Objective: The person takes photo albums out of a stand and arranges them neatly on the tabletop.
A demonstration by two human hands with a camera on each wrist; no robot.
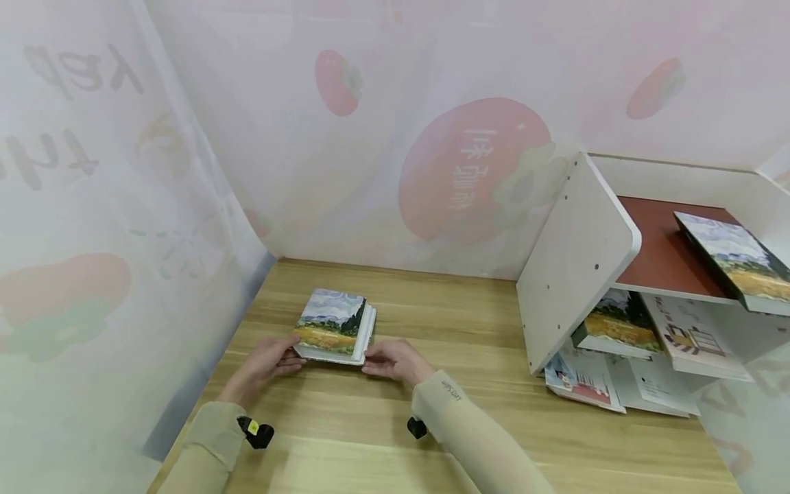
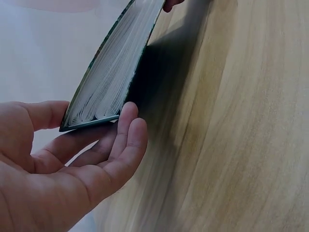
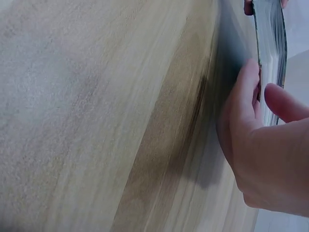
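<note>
A pale wood-grain counter (image 1: 494,357) stands inside a booth of thin white curtains printed with large red fruit. At about 9 o'clock from the counter's middle lies a thick book with a painted landscape cover of cloudy sky and yellow field (image 1: 334,325), flat on the wood with its white page edges facing 3 o'clock.

The left hand (image 1: 265,363) meets the book's near corner at 7 o'clock; the left wrist view shows its thumb above that corner and its fingers (image 2: 126,126) beneath, so it pinches the book (image 2: 108,77) and the edge stands a little off the wood. The right hand (image 1: 395,360) is at the near corner at 5 o'clock; in the right wrist view its fingers (image 3: 244,96) lie under the page block (image 3: 270,53) with the thumb on the other side, clamped lightly on it. The 2 hands are apart, 1 at each near corner.

At 3 o'clock a white shelf unit with a rust-red board (image 1: 580,261) rests tipped on the counter. Another landscape-cover book (image 1: 734,257) lies on its red board, a similar one (image 1: 617,322) sits below, and printed booklets (image 1: 586,384) spill out at its foot.
</note>
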